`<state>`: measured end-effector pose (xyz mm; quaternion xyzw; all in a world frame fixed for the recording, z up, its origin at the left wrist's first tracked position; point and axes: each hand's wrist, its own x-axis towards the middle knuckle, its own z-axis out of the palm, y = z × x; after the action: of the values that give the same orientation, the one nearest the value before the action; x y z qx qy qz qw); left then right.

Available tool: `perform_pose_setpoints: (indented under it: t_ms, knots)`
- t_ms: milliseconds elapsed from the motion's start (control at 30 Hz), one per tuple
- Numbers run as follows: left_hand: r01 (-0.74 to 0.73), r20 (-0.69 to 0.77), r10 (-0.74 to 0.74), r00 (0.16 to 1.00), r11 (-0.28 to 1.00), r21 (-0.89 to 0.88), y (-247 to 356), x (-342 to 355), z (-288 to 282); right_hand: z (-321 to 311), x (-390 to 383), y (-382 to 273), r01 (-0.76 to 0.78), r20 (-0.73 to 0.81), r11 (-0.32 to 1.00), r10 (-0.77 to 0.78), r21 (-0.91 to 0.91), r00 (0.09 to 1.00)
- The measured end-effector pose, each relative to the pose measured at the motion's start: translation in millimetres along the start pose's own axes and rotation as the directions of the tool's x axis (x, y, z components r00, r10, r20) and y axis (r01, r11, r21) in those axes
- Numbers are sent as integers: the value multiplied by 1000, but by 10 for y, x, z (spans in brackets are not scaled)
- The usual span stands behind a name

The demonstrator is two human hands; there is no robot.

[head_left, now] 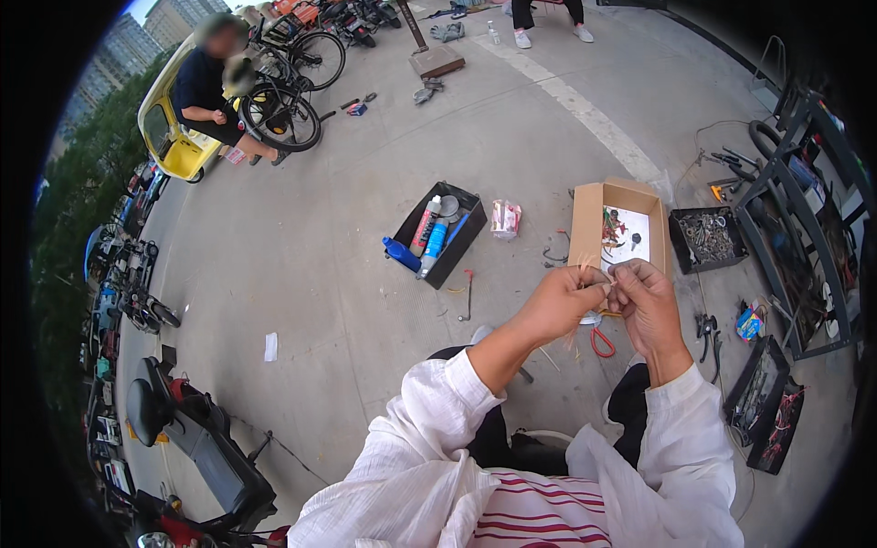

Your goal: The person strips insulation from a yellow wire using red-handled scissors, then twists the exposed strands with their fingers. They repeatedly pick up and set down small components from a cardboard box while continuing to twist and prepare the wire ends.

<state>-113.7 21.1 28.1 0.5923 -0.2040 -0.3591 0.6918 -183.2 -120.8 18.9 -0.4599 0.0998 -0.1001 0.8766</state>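
Observation:
My left hand [571, 300] and my right hand [645, 297] meet in front of my chest, fingertips pinched together. Fine pale copper-coloured strands [586, 260] stick up from the left fingers, and more hang below that hand; they look like stripped wire, though the exact kind is unclear. What lies between the right fingertips is too small to make out. Just beyond the hands stands an open cardboard box [589, 217] with small loose parts inside. Under them, on the ground, lies a tool with red loop handles [602, 343], partly hidden.
A black bin [468, 239] holds spray cans and a blue bottle. To the right are a tray of metal hardware [708, 239], pliers [707, 336], dark parts trays [758, 388] and a black rack [804, 228]. A scooter [206, 447] stands at left; a person [206, 91] sits by a bicycle.

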Motion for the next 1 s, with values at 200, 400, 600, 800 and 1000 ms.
perform_pose_setpoints:
  t_ms: [200, 400, 600, 800, 1000]
  knots:
    - [67, 111, -65, 992, 998, -13, 34, -46, -138, 0, -41, -61, -58, 40, 998, 60, -37, 997]
    - [26, 14, -30, 999, 977, 209, 98, -73, -54, -45, -23, 0, -24, -34, 998, 22, -62, 999]
    - [68, -119, -57, 991, 994, 89, -28, -4, -152, -27, 97, 5, 210, -171, 863, -318, -459, 933]
    - [-15, -196, 80, 977, 950, 313, -173, 46, -132, 107, -30, -29, 365, 61, 554, -490, -749, 869]
    - [-136, -110, 262, 959, 764, 630, -317, 66, -108, 192, -9, 107, 229, 21, 638, -316, -735, 948]
